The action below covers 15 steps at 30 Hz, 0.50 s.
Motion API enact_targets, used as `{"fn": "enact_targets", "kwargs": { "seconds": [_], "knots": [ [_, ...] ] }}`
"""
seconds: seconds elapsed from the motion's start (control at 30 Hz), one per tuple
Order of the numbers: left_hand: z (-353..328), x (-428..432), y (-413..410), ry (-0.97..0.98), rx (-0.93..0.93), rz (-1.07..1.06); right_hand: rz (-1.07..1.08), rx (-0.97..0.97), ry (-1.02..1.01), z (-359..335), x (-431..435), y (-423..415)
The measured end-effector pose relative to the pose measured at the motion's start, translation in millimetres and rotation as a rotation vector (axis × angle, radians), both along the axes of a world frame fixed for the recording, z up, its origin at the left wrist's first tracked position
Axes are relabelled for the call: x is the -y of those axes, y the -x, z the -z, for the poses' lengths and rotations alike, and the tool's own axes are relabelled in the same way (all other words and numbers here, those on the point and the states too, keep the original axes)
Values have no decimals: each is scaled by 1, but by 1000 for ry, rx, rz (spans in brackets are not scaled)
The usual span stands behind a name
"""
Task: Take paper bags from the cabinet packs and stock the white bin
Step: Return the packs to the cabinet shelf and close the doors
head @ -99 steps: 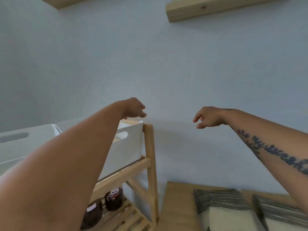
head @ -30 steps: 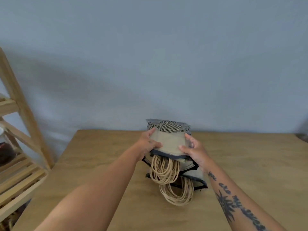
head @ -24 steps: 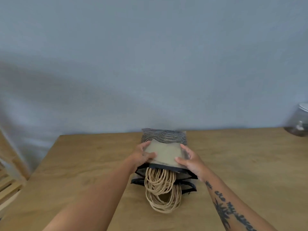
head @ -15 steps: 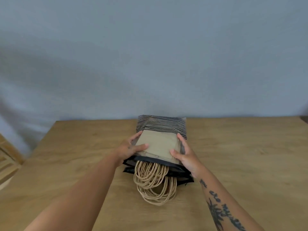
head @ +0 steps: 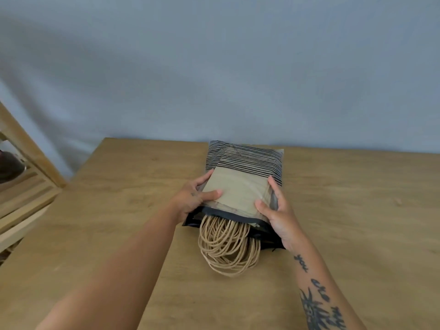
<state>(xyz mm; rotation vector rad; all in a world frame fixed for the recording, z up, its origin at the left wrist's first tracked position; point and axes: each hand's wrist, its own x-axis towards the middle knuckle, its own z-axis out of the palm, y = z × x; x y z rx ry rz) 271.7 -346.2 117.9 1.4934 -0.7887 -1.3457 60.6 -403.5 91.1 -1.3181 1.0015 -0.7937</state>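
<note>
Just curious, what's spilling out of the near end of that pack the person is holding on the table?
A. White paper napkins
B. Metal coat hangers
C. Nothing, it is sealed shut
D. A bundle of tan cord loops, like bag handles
D: tan cord handles hang out of the open near end of the pack of paper bags, which the left hand and right hand grip at its sides on the wooden table.

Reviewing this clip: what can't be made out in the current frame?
- White bin: not in the head view at all.
- Bag count: the stack shows only its top bag; the rest lie under it.
- Left hand and right hand: fingers below the stack are hidden by it.
- Shelf: cut off by the left edge; the dark item on it is too cropped to identify.
</note>
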Motion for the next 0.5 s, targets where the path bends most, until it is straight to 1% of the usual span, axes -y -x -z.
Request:
{"fn": "enact_targets", "kwargs": {
  "seconds": [0.17, 0.23, 0.37, 0.5],
  "knots": [
    [-3, -51, 12, 32, 28, -34, -3, 3, -20, -9, -49, 7],
    [-6, -83, 14, 21, 7, -64, -7, -9, -26, -19, -74, 12],
    [-15, -166, 17, -21, -81, -116, -67, -29, -50, -30, -138, 16],
    [-17, -253, 26, 6, -124, -181, -111, -11, -60, -21, -216, 16]
  ]
}}
